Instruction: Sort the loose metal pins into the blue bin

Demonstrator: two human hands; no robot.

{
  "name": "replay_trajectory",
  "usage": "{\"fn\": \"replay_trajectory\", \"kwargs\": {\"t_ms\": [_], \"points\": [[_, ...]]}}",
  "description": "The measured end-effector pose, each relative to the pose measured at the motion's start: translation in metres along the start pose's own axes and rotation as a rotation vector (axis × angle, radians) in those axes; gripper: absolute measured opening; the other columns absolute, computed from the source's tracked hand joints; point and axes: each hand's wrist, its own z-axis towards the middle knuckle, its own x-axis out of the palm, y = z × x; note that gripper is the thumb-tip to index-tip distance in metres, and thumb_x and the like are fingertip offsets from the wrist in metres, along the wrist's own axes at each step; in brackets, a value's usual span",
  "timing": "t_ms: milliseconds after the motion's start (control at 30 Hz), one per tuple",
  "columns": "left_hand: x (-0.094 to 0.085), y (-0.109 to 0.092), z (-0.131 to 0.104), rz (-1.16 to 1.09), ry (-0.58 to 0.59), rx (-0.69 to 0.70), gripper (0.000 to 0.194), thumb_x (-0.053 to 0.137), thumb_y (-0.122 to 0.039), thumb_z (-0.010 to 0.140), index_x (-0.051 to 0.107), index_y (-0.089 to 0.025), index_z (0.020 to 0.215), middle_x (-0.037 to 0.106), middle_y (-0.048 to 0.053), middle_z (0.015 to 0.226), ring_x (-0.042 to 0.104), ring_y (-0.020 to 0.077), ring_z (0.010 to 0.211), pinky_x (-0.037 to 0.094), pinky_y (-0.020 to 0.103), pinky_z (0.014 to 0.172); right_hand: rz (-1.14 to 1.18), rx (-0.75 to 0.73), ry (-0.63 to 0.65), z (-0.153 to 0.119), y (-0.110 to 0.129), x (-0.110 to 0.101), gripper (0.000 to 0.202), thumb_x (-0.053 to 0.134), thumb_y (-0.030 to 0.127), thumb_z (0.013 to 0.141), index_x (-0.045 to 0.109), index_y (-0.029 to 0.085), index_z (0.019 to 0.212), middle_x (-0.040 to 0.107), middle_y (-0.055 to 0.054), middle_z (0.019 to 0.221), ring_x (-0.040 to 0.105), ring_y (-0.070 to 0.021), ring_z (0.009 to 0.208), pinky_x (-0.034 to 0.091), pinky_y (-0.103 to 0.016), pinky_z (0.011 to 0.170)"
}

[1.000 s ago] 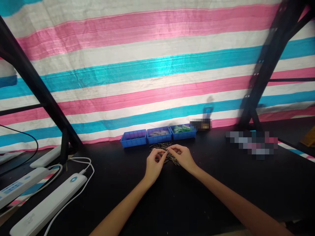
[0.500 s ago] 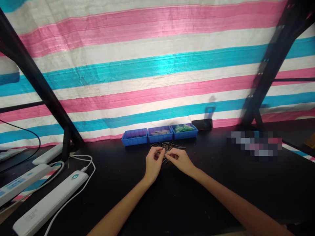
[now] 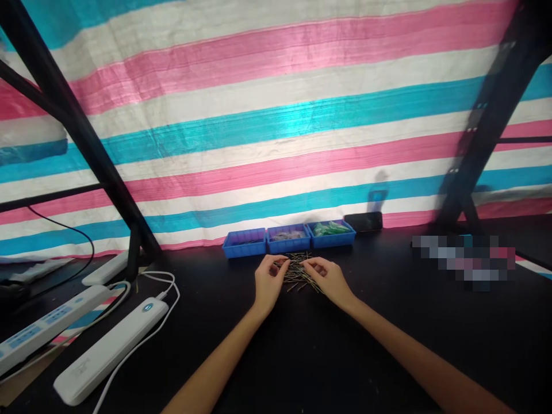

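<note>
A loose pile of thin, dark and brass-coloured metal rods [image 3: 297, 276] lies on the black table, too small to name more exactly. My left hand [image 3: 268, 282] is at the left edge of the pile, thumb and forefinger pinched together. At the pile's right side, my right hand [image 3: 333, 283] is closed in a similar pinch. Whatever sits between the fingertips of either hand is too small to make out. The hands are a short way apart, with rods visible between them.
Behind the pile stand three blue bins: a left bin [image 3: 244, 250] with dark thin pieces, a middle bin [image 3: 288, 246] with clear plastic, a right bin [image 3: 334, 240] with green-looking bags. A dark phone [image 3: 364, 222] adjoins them. White power strips [image 3: 110, 353] and cables lie left.
My hands have moved apart from nearly touching over the pile, exposing more rods between them. The whole view has shifted slightly, so the surroundings appear further right.
</note>
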Motion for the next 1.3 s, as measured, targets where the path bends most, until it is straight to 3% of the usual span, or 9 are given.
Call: {"fn": "replay_trajectory", "kwargs": {"t_ms": [167,433,567,700,833,1033,1133,1200,1300], "points": [[-0.018,0.023,0.016,0.063,-0.227,-0.093,0.03,0.059,-0.044,0.073,0.067,-0.019,0.089,0.063,0.0,0.072,0.048,0.0079,0.049,0.04,0.022,0.051,-0.054,-0.039,-0.004,-0.003,0.003,0.001,0.028,0.05,0.039,0.079,0.068,0.018,0.082,0.065,-0.004,0.069,0.053,-0.0133,0.056,0.039,-0.023,0.048],[-0.033,0.057,0.036,0.135,-0.482,-0.204,0.048,0.052,-0.05,0.074,0.065,-0.014,0.104,0.052,-0.004,0.043,0.048,0.0098,0.04,0.039,0.022,0.048,-0.076,-0.08,0.068,-0.006,0.009,0.001,0.017,0.053,0.031,0.077,0.067,0.02,0.078,0.064,-0.001,0.07,0.052,-0.0117,0.056,0.037,-0.023,0.049],[-0.033,0.062,0.042,0.189,-0.569,-0.232,0.053,0.047,-0.051,0.077,0.06,-0.014,0.113,0.054,-0.003,0.045,0.049,0.0112,0.043,0.041,0.024,0.051,-0.101,-0.088,0.067,-0.007,0.004,0.002,0.016,0.053,0.029,0.077,0.067,0.021,0.077,0.063,0.0,0.07,0.049,-0.0107,0.054,0.036,-0.022,0.049],[-0.031,0.065,0.051,0.265,-0.629,-0.296,0.045,0.045,-0.049,0.079,0.061,-0.022,0.112,0.053,-0.002,0.044,0.055,0.0142,0.05,0.044,0.028,0.06,-0.134,-0.1,0.081,-0.007,0.0,0.002,0.015,0.053,0.028,0.077,0.067,0.021,0.075,0.063,0.0,0.072,0.048,-0.01,0.052,0.036,-0.022,0.05],[-0.033,0.071,0.057,0.324,-0.68,-0.399,0.043,0.043,-0.045,0.082,0.06,-0.022,0.114,0.055,0.001,0.044,0.06,0.0204,0.06,0.044,0.033,0.064,-0.175,-0.101,0.1,-0.008,-0.001,0.001,0.014,0.054,0.027,0.076,0.066,0.021,0.076,0.063,0.0,0.07,0.047,-0.0098,0.051,0.036,-0.022,0.051],[-0.034,0.071,0.056,0.365,-0.556,-0.375,0.045,0.045,-0.04,0.082,0.053,-0.019,0.122,0.06,0.002,0.049,0.062,0.0222,0.065,0.046,0.034,0.066,-0.246,-0.103,0.131,-0.007,-0.002,0.001,0.015,0.052,0.029,0.078,0.065,0.022,0.075,0.062,0.0,0.072,0.048,-0.01,0.052,0.037,-0.023,0.052],[-0.03,0.062,0.052,0.386,-0.459,-0.284,0.048,0.051,-0.04,0.08,0.05,-0.021,0.124,0.068,0.007,0.087,0.06,0.0164,0.061,0.046,0.03,0.063,-0.309,-0.114,0.145,-0.007,-0.002,0.0,0.016,0.051,0.031,0.078,0.065,0.022,0.079,0.061,0.0,0.075,0.049,-0.0102,0.054,0.039,-0.023,0.055],[-0.026,0.052,0.046,0.426,-0.365,-0.139,0.044,0.05,-0.036,0.08,0.05,-0.025,0.123,0.059,0.007,0.115,0.058,0.0109,0.058,0.046,0.026,0.06,-0.373,-0.141,0.144,-0.006,-0.001,-0.003,0.016,0.054,0.033,0.076,0.064,0.024,0.084,0.061,-0.001,0.082,0.053,-0.0126,0.065,0.041,-0.025,0.061],[-0.016,0.035,0.034,0.496,-0.102,0.267,0.032,0.045,-0.029,0.083,0.056,-0.026,0.114,0.055,0.004,0.119,0.059,0.0092,0.066,0.046,0.022,0.062,-0.49,-0.161,0.117,-0.004,-0.004,-0.006,0.032,0.061,0.04,0.069,0.062,0.024,0.098,0.059,-0.004,0.095,0.053,-0.0191,0.088,0.042,-0.03,0.077]]}}
